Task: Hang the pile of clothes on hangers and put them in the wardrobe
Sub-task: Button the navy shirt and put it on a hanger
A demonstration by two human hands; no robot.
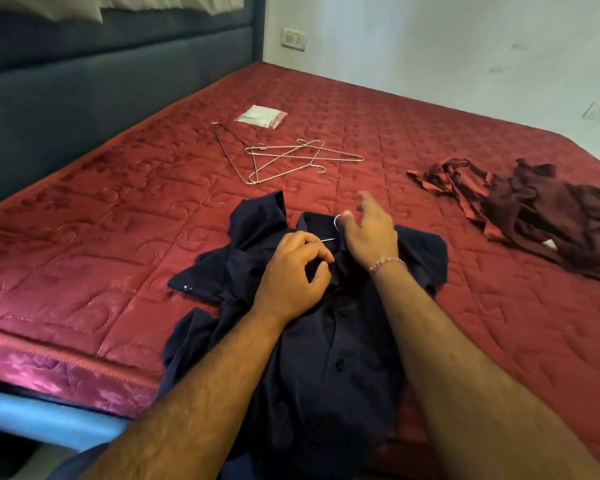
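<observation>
Navy button-up shirt (pixel 329 334) lies face up on the red mattress (pixel 118 237), front edge trailing over the bed's near side. A wire hanger (pixel 336 225) is inside it; only the hook shows, poking out at the collar.

My left hand (pixel 293 275) has its grip curled, fingertips pinching the placket just below the collar. My right hand (pixel 371 233) hovers beside the hook, grip spread, holding nothing that I can see.

Step in hand, as I judge it: close the top button so the shirt stays seated on the hanger. Keep the left pinch steady on the placket, bring the right in to feed the button, and check both shoulders sit on the wire before lifting by the hook.

Spare wire hangers (pixel 291 157) lie tangled farther up the bed; a maroon garment pile (pixel 534 209) waits to the right. Wardrobe not in view.
</observation>
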